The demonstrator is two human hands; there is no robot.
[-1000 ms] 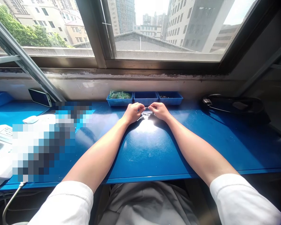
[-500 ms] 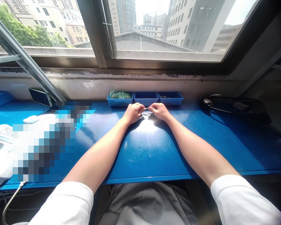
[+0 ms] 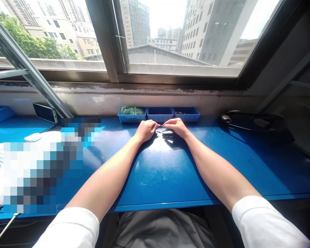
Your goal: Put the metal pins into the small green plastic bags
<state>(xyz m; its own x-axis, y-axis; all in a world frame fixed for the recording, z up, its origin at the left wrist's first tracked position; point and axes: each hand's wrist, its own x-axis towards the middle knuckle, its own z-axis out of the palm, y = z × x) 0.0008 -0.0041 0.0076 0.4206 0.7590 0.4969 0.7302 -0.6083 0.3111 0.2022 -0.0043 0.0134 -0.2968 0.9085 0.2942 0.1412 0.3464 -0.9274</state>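
My left hand (image 3: 146,131) is closed in a pinch on one end of a small thin metallic-looking piece (image 3: 160,125), too small to name further. My right hand (image 3: 178,127) comes in from the other side, thumb and fingertips drawn together at the piece's other end. Both hands are just above the blue table (image 3: 160,179), close to its far side. Under the fingertips lie several small slender parts (image 3: 163,131), partly washed out by bright glare.
Behind my hands stand three blue bins: the left bin (image 3: 131,119) holds green packets, the middle bin (image 3: 160,119) sits beside it, the right bin (image 3: 189,117) holds small dark parts. A phone (image 3: 45,113) leans at left. A black object (image 3: 258,122) lies at right.
My right hand's fingers have straightened a little and shifted around the thin piece. The whole view has tipped slightly, so everything appears lower.
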